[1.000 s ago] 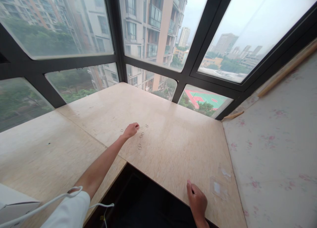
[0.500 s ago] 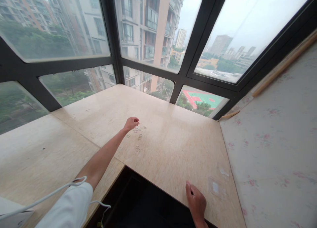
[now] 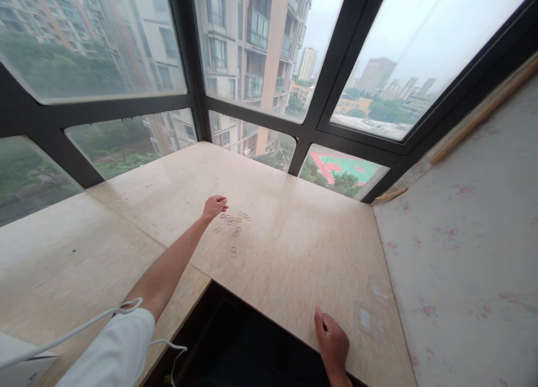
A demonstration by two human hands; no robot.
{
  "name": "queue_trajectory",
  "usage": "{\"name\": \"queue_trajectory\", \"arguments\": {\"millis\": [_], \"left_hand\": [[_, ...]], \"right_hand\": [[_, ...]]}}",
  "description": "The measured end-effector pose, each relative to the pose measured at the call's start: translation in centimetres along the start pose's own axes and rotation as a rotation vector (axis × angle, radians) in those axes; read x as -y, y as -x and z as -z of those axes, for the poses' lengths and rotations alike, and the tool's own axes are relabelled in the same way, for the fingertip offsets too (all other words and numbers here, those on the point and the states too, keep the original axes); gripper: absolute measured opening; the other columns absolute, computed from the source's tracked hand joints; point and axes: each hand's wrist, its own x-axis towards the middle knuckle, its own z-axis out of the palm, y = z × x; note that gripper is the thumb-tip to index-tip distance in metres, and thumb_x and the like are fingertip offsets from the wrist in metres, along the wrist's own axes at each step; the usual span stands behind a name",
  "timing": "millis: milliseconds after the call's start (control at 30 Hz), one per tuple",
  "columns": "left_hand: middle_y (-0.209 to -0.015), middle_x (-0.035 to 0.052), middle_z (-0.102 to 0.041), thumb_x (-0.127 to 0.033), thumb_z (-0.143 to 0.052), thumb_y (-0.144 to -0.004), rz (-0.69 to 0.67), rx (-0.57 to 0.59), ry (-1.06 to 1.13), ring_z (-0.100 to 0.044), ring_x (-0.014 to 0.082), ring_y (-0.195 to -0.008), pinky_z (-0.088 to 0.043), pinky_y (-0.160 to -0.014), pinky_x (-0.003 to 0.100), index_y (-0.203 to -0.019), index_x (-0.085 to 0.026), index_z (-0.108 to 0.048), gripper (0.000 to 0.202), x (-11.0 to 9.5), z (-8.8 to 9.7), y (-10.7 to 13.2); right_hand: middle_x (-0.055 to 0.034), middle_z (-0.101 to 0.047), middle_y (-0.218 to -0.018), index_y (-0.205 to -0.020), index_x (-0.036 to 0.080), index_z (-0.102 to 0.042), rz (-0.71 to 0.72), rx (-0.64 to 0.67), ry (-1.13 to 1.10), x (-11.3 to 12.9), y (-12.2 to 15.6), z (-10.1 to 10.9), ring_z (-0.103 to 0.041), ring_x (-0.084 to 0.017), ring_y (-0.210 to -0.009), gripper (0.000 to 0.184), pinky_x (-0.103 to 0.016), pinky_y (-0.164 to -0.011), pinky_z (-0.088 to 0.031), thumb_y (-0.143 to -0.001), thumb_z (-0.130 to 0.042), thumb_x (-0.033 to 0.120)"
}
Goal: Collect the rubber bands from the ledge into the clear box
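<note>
My left hand (image 3: 216, 206) reaches far over the stone-patterned tabletop (image 3: 290, 241), its fingers drawn together in a pinch. Whatever lies between the fingertips, if anything, is too small to make out. Just right of and below the fingers lies a loose row of small thin rings (image 3: 231, 219). More rings lie nearer to me, among them a pair (image 3: 233, 252) touching each other and a small ring group (image 3: 217, 230) below my wrist. Near the table's front edge my right hand (image 3: 333, 340) rests closed in a fist, apart from the rings.
A clear plastic packet (image 3: 365, 318) with a white label lies right of my right hand. A white cable (image 3: 84, 328) crosses my left sleeve above a white box (image 3: 29, 364). Windows with dark frames (image 3: 252, 115) bound the back; a flowered wall (image 3: 458, 263) stands at right.
My left hand has drawn back slightly to the left. More rings now show at the right end of the row, where the fingers were close by. My right hand stays put.
</note>
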Motion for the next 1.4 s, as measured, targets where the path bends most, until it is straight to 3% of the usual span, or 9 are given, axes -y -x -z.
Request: {"name": "queue_trajectory", "arguments": {"millis": [133, 233, 400, 500, 600, 767, 1000, 1200, 1400], "left_hand": [[-0.103, 0.0141, -0.064, -0.021, -0.047, -0.084, 0.008, -0.019, -0.070, -0.068, 0.0149, -0.068, -0.054, -0.059, 0.023, -0.107, -0.006, -0.059, 0.030, 1.4, 1.2, -0.1], [-0.103, 0.0137, -0.065, -0.021, -0.053, -0.079, -0.016, -0.007, -0.209, -0.067, 0.0184, -0.077, -0.054, -0.070, 0.028, -0.104, -0.008, -0.062, 0.029, 2.7, 2.0, 0.4], [-0.112, 0.0105, -0.064, -0.033, -0.069, -0.066, -0.168, 0.128, -0.449, -0.060, 0.0243, -0.101, -0.044, -0.091, 0.031, -0.101, -0.015, -0.066, 0.039, 4.3, 1.5, 1.4], [-0.112, 0.0090, -0.063, -0.037, -0.073, -0.061, -0.241, 0.202, -0.558, -0.055, 0.0267, -0.108, -0.043, -0.090, 0.030, -0.098, -0.019, -0.068, 0.042, 4.4, 0.4, 1.7], [-0.105, 0.0088, -0.064, -0.032, -0.068, -0.067, -0.271, 0.247, -0.644, -0.058, 0.0250, -0.100, -0.044, -0.084, 0.029, -0.087, -0.021, -0.070, 0.023, 4.0, -0.2, 1.6], [-0.084, 0.0074, -0.067, -0.028, -0.056, -0.077, -0.246, 0.280, -0.716, -0.061, 0.0214, -0.086, -0.044, -0.074, 0.027, -0.076, -0.019, -0.068, 0.015, 4.0, 0.5, 1.7], [-0.086, 0.0054, -0.069, -0.029, -0.055, -0.078, -0.152, 0.223, -0.678, -0.062, 0.0191, -0.081, -0.044, -0.070, 0.025, -0.083, -0.018, -0.066, 0.017, 4.8, 3.2, 2.0], [-0.088, 0.0035, -0.069, -0.036, -0.047, -0.084, -0.058, 0.149, -0.567, -0.065, 0.0121, -0.062, -0.047, -0.061, 0.021, -0.100, -0.015, -0.062, 0.030, 5.2, 5.1, 1.8], [-0.108, 0.0130, -0.062, -0.021, -0.046, -0.081, -0.069, -0.004, -0.579, -0.065, 0.0162, -0.073, -0.047, -0.080, 0.029, -0.106, -0.010, -0.060, 0.031, 5.4, 5.8, 2.1]], "right_hand": [[0.0014, -0.043, -0.046, -0.049, 0.016, -0.044, -0.018, 0.021, 0.000, -0.1, 0.1, -0.1, -0.037, -0.009, -0.044, 0.060, -0.022, -0.049, -0.023, -0.092, -0.029, 0.054], [0.0006, -0.046, -0.047, -0.050, 0.016, -0.046, -0.031, 0.039, -0.011, -0.2, 0.1, -0.1, -0.038, -0.010, -0.045, 0.060, -0.023, -0.049, -0.023, -0.092, -0.028, 0.055], [-0.0005, -0.047, -0.048, -0.050, 0.016, -0.048, -0.035, 0.050, -0.011, -0.3, 0.1, -0.2, -0.040, -0.010, -0.046, 0.061, -0.024, -0.050, -0.023, -0.091, -0.027, 0.056], [0.0000, -0.046, -0.048, -0.050, 0.016, -0.048, -0.035, 0.038, -0.006, -0.2, 0.1, -0.1, -0.039, -0.011, -0.046, 0.061, -0.024, -0.050, -0.023, -0.091, -0.027, 0.056], [0.0004, -0.045, -0.047, -0.050, 0.017, -0.048, -0.028, 0.027, -0.011, -0.1, 0.1, -0.1, -0.039, -0.010, -0.045, 0.060, -0.023, -0.049, -0.023, -0.091, -0.028, 0.055], [0.0005, -0.045, -0.047, -0.049, 0.017, -0.048, -0.032, 0.021, -0.013, -0.1, 0.0, -0.1, -0.038, -0.010, -0.044, 0.060, -0.023, -0.049, -0.023, -0.091, -0.028, 0.056], [-0.0001, -0.046, -0.046, -0.049, 0.017, -0.047, -0.034, 0.038, -0.006, -0.2, 0.1, -0.2, -0.039, -0.011, -0.045, 0.061, -0.024, -0.049, -0.022, -0.091, -0.028, 0.056], [-0.0004, -0.046, -0.047, -0.050, 0.017, -0.048, -0.042, 0.045, -0.007, -0.5, 0.1, -0.4, -0.039, -0.011, -0.045, 0.060, -0.024, -0.050, -0.022, -0.090, -0.028, 0.057], [-0.0010, -0.048, -0.049, -0.051, 0.017, -0.049, -0.051, 0.065, -0.009, -0.4, 0.1, -0.2, -0.040, -0.011, -0.047, 0.060, -0.024, -0.050, -0.022, -0.090, -0.028, 0.057]]}}
